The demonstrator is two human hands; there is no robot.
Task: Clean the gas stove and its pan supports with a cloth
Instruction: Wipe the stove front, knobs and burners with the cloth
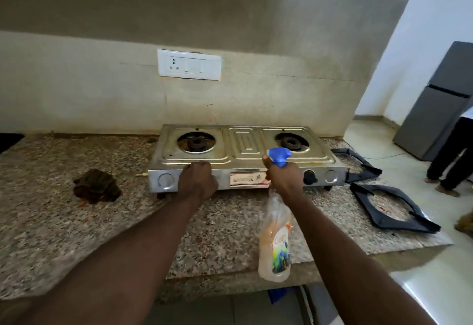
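**A:** Where do we find the gas stove?

**B:** It stands on the speckled stone surface, against the wall, and both burners are bare. One black pan support lies just beside the stove's right end. A second pan support lies nearer to us on the same surface.

**A:** And our hands?

**B:** They are apart. Our left hand has its fingers bent over the stove's front edge and holds it. We cannot see the part of the front panel behind it. Our right hand is closed around the neck of a spray bottle. The blue head sticks out above the fist, and the clear body hangs toward us.

**A:** The cloth?

**B:** A dark, crumpled cloth lies on the surface left of the stove, not touching it.

**A:** What can we not make out?

**B:** The stove's front label is blurred, and we can read the bottle's label only partly. At the right border a standing person is cut off, beside a grey fridge.
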